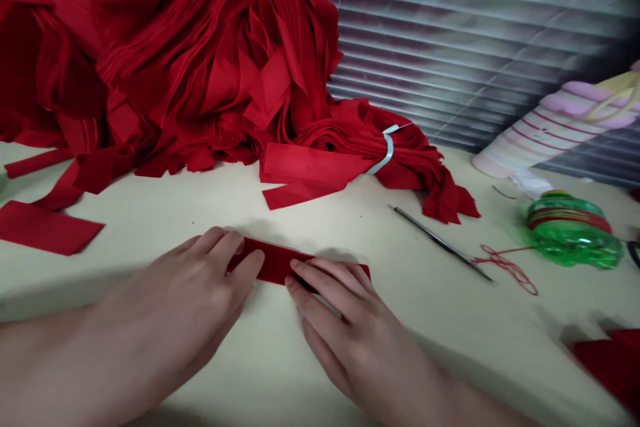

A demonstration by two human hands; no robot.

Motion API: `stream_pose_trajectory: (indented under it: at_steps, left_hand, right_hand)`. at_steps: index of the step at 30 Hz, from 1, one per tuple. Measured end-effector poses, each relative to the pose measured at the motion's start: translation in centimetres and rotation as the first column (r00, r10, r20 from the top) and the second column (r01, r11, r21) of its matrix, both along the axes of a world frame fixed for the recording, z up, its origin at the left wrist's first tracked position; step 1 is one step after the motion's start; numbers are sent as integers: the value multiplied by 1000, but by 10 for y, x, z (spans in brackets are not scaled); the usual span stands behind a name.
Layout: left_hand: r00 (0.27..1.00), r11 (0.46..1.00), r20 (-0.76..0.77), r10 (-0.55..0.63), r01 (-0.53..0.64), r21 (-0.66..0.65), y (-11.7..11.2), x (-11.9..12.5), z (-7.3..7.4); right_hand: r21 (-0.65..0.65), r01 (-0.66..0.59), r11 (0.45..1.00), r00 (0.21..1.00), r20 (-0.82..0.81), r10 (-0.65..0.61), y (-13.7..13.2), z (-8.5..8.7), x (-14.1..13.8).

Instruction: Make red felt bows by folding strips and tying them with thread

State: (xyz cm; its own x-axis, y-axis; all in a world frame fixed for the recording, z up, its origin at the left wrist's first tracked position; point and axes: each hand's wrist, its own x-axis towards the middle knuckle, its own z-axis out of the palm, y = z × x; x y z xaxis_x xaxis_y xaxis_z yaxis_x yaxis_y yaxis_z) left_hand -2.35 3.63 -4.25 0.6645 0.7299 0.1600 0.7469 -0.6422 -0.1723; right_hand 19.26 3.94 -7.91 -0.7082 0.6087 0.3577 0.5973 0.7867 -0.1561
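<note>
The left hand [170, 300] and right hand [355, 333] rest open, fingers [320, 290] pressing a red felt strip [273, 260] flat on the bench [320, 213] at lower centre; red thread [510, 267] trails from a green plastic spool [573, 230] at right.

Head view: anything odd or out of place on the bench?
Yes, a tangled red thread sprawls loose across the cream tabletop. It trails from a green translucent plastic spool towards the end of a thin metal rod, looping untidily instead of staying wound.
</note>
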Motion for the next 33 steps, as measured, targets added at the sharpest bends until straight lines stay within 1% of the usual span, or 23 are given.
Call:
stream_pose_trajectory:
  at_steps: [2,6,10,14,16,18,21,24,26,30,33]
  left_hand:
    - [999,1000,-32,-9,9,19,5,-1,2]
    - [993,994,-114,-18,30,104,9,-2,3]
    - [982,989,-186,3,24,145,5,0,0]
    - [971,970,-237,39,20,242,1,4,-1]
    - [970,973,-240,34,23,230,1,6,-1]
    - [971,985,-238,26,16,171,2,6,-2]
    - [982,994,-182,44,-25,104,-1,6,-5]
    - [993,991,-81,85,-76,110,-10,7,-13]
    - [994,987,-47,94,-87,135,-17,9,-19]
    - [993,985,-51,109,-101,141,-25,9,-30]
    - [985,981,-58,160,-152,122,-28,9,-33]
  right_hand:
    - [1,-4,1000,1000,-4,4,0,0,0]
    - [4,-3,1000,1000,-6,3,0,0,0]
    - [7,4,1000,1000,-8,-4,0,0,-1]
    - [-5,5,1000,1000,-11,-5,0,-1,-2]
    - [-2,0,1000,1000,-17,0,0,0,-2]
    - [-1,-7,1000,1000,-10,7,-1,0,-1]
    - [1,-8,1000,1000,2,8,-1,1,-1]
    - [4,-6,1000,1000,-5,6,-1,1,-1]
    - [9,-10,1000,1000,-6,10,0,1,-1]
    - [11,-6,1000,1000,5,6,0,-1,0]
    - [6,-16,1000,1000,6,16,0,-3,1]
